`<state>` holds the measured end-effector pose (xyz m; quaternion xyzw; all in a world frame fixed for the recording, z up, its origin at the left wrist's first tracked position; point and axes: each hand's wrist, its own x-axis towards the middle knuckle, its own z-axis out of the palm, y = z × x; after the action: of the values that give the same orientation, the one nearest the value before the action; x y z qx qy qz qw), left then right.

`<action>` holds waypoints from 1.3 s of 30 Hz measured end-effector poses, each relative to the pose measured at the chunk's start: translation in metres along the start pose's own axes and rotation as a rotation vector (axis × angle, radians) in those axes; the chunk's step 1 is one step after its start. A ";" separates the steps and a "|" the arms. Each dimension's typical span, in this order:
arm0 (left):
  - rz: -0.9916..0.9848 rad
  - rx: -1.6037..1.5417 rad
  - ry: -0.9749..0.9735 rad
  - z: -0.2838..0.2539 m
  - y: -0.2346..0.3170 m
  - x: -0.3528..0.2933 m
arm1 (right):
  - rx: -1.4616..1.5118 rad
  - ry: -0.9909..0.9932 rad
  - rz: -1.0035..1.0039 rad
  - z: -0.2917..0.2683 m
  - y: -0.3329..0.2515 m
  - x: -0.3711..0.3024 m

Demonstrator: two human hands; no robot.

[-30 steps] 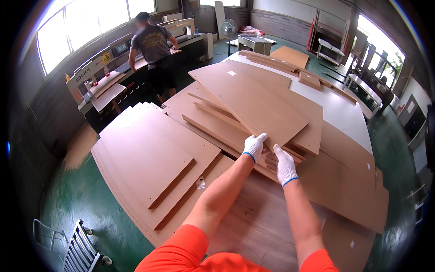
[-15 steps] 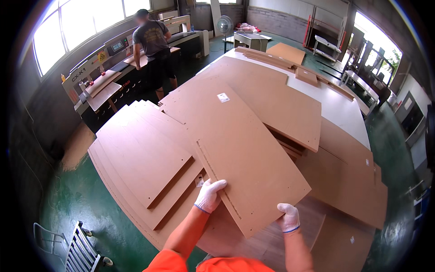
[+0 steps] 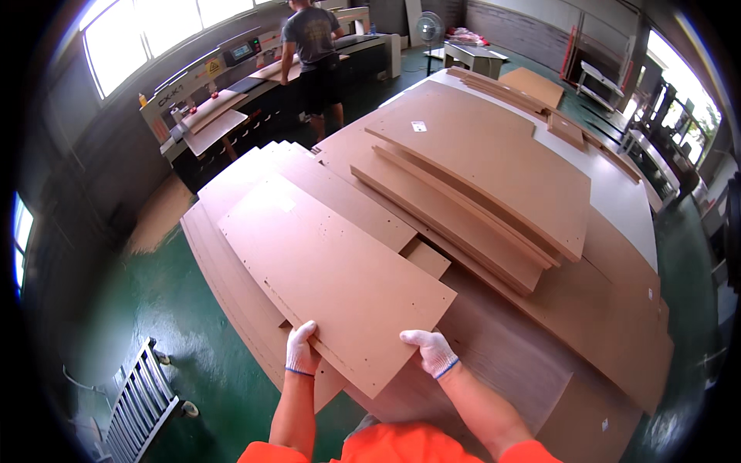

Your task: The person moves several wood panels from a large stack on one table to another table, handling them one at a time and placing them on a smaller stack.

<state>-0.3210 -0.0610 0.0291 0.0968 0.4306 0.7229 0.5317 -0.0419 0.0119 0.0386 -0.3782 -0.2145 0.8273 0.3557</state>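
A long brown wood panel (image 3: 340, 278) with small drilled holes lies slanted in front of me, its far end over other panels. My left hand (image 3: 302, 349), in a white knit glove, grips its left edge near the close end. On its right near corner is my right hand (image 3: 432, 352), gloved alike, with the thumb on top and the fingers hidden underneath. Below and beyond it spreads a stack of similar panels (image 3: 231, 174) at the left. To the right sits another stack, topped by a wide panel (image 3: 494, 166) with a white label (image 3: 418, 126).
A person (image 3: 311, 58) stands at a long machine (image 3: 208, 89) by the window. A metal-barred cart (image 3: 147, 405) is on the green floor at lower left. Farther back are a standing fan (image 3: 429, 29) and a small table (image 3: 472, 55). More panels (image 3: 617, 324) lie at right.
Both hands have carried the panel left, off the right-hand stack and over the left-hand one. The panels beneath its former place now show. My view has shifted as well.
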 end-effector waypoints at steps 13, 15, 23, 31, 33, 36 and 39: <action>0.564 2.079 -0.091 0.043 0.005 0.012 | 0.165 0.586 -0.454 -0.093 -0.161 0.053; 0.589 2.043 -0.066 0.032 0.002 0.024 | 0.264 0.746 -0.610 -0.140 -0.224 0.035; 0.237 1.092 -0.247 0.099 -0.026 0.054 | 0.220 0.780 -0.655 -0.152 -0.231 -0.012; -0.364 0.047 -0.734 0.249 -0.082 0.114 | -0.110 0.231 -0.190 -0.029 -0.062 -0.127; -0.447 0.011 -0.652 0.268 -0.096 0.118 | -0.057 0.113 -0.227 -0.037 -0.053 -0.150; -0.426 0.032 -0.558 0.279 -0.108 0.091 | 0.326 0.214 -0.493 -0.057 -0.063 -0.169; -0.401 -0.022 -0.505 0.263 -0.109 0.035 | 0.424 0.533 -0.536 -0.110 -0.075 -0.183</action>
<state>-0.1039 0.1124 0.0994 0.1807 0.2875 0.5615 0.7546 0.1604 -0.0665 0.1036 -0.4283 -0.0310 0.6048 0.6707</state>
